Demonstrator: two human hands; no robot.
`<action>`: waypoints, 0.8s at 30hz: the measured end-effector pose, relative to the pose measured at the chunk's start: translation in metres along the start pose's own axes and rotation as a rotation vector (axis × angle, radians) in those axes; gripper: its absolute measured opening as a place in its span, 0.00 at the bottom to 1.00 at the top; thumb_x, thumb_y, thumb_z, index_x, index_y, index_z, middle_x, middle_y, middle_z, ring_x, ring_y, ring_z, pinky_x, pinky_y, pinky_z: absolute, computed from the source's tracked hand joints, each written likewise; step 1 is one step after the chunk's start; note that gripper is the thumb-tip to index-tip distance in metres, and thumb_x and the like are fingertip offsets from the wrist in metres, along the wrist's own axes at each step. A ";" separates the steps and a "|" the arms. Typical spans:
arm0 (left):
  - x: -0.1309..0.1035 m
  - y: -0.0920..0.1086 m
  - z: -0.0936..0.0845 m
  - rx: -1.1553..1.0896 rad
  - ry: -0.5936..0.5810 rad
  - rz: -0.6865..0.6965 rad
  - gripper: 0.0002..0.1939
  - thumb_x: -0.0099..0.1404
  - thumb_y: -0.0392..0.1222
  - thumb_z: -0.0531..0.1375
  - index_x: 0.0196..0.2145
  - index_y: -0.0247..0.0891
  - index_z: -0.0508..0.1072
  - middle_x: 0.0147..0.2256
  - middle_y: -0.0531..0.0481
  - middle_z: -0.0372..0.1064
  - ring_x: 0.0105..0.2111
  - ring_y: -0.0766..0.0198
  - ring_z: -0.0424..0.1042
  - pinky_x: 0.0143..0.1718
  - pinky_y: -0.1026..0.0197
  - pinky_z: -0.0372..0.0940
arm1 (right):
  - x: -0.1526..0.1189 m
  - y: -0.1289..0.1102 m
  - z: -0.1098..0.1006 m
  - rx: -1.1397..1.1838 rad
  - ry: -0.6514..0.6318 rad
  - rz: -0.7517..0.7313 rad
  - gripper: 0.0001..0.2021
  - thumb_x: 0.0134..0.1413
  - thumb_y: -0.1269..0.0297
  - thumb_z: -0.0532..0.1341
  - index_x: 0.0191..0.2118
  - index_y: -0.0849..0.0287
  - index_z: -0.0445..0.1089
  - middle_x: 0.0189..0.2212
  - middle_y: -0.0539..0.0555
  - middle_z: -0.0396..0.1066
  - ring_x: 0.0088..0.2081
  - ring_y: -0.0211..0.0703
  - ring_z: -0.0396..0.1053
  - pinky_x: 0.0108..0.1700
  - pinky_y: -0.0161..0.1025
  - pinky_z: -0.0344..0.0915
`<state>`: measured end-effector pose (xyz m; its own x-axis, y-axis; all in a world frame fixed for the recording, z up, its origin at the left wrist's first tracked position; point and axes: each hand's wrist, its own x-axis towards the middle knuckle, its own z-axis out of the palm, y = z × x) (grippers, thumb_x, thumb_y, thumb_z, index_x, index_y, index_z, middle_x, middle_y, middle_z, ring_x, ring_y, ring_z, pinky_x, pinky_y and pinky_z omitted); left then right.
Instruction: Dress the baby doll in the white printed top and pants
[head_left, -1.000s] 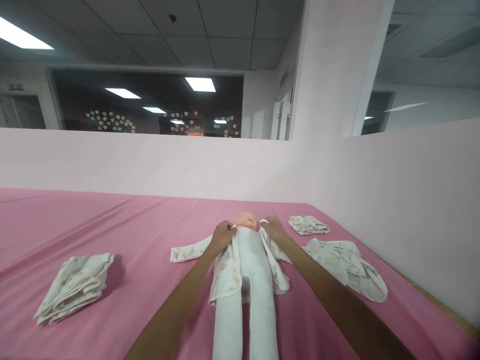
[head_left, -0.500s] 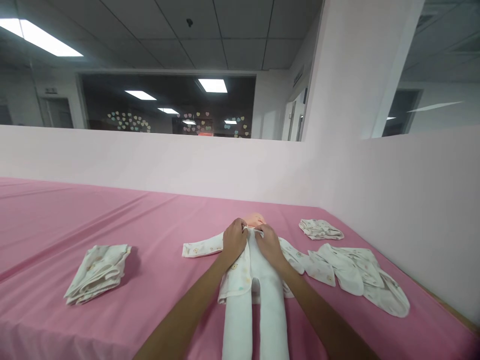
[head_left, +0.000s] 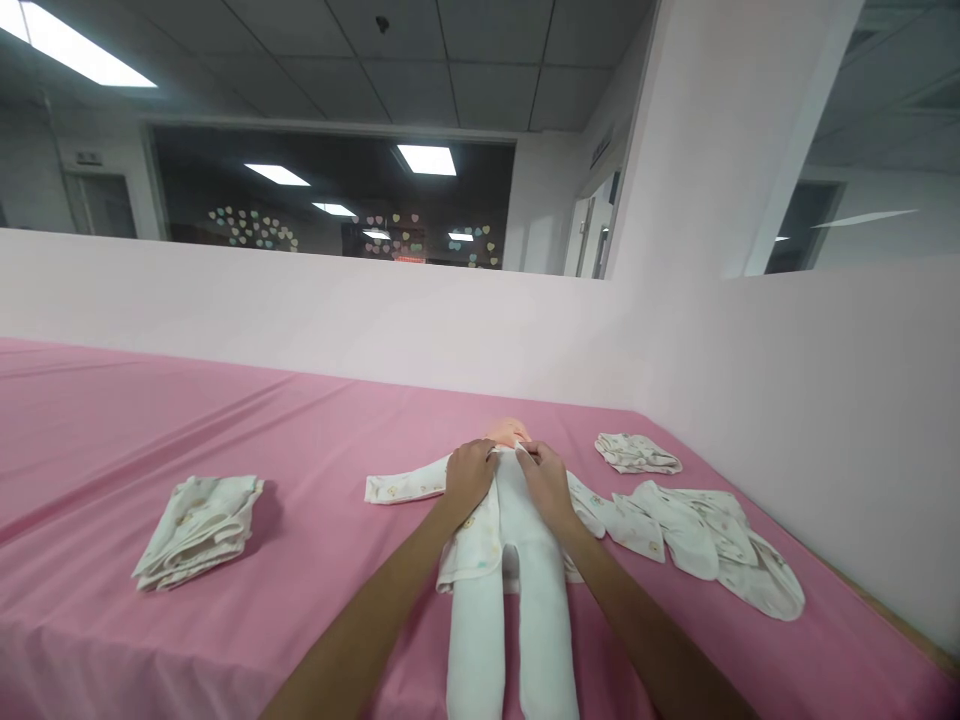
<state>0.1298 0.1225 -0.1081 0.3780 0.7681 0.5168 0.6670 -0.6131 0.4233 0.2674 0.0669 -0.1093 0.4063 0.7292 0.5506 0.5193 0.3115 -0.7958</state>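
Observation:
A doll lies on its back with its legs toward me, its white trousers-like legs (head_left: 477,640) together and its peach head (head_left: 508,432) at the far end. Under and around it is a printed white baby top (head_left: 475,545), with one sleeve (head_left: 405,487) stretched out to the left. My left hand (head_left: 471,472) is closed at the doll's neck, fingers curled on the left front edge of the top. Close beside it, my right hand (head_left: 544,480) pinches a small white bit of the top's collar at the neck. The fingertips are partly hidden.
A folded printed cloth (head_left: 201,530) lies left on the pink sheet (head_left: 315,590). To the right are another folded garment (head_left: 637,453) and a loosely spread white garment (head_left: 705,535), touching or near the right sleeve. A white wall (head_left: 375,325) borders the back and right.
My right hand has shifted slightly upward, and a white corner of the collar now shows raised at its fingertips. The left hand stays at the neck. The whole view has tilted a little.

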 end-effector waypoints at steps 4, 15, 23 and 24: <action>-0.003 0.000 0.000 0.035 -0.006 0.027 0.14 0.70 0.37 0.50 0.41 0.39 0.77 0.42 0.44 0.76 0.44 0.55 0.73 0.44 0.60 0.61 | -0.002 -0.002 0.001 0.031 -0.040 0.010 0.12 0.52 0.55 0.60 0.36 0.59 0.73 0.38 0.56 0.78 0.40 0.48 0.73 0.43 0.40 0.66; -0.007 0.001 -0.003 0.065 -0.015 0.023 0.11 0.70 0.40 0.51 0.37 0.39 0.74 0.39 0.45 0.76 0.40 0.55 0.73 0.38 0.60 0.58 | -0.001 0.006 0.004 0.169 -0.047 0.070 0.15 0.51 0.51 0.63 0.35 0.59 0.72 0.36 0.56 0.78 0.38 0.48 0.74 0.40 0.40 0.66; -0.007 0.003 -0.006 0.015 -0.043 0.052 0.11 0.70 0.40 0.52 0.39 0.40 0.75 0.42 0.44 0.77 0.43 0.55 0.73 0.41 0.60 0.58 | -0.001 0.005 0.007 0.298 -0.092 0.137 0.16 0.48 0.50 0.65 0.35 0.58 0.73 0.35 0.56 0.78 0.38 0.48 0.75 0.40 0.40 0.67; -0.007 0.004 -0.006 0.022 -0.052 0.047 0.11 0.70 0.40 0.53 0.39 0.40 0.75 0.42 0.44 0.76 0.43 0.55 0.72 0.41 0.60 0.58 | -0.001 0.005 0.008 0.309 -0.102 0.141 0.17 0.47 0.50 0.66 0.35 0.59 0.73 0.35 0.56 0.78 0.38 0.48 0.75 0.40 0.40 0.68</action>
<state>0.1257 0.1141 -0.1054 0.4418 0.7475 0.4961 0.6613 -0.6450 0.3830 0.2639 0.0726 -0.1158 0.3722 0.8305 0.4144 0.2053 0.3617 -0.9094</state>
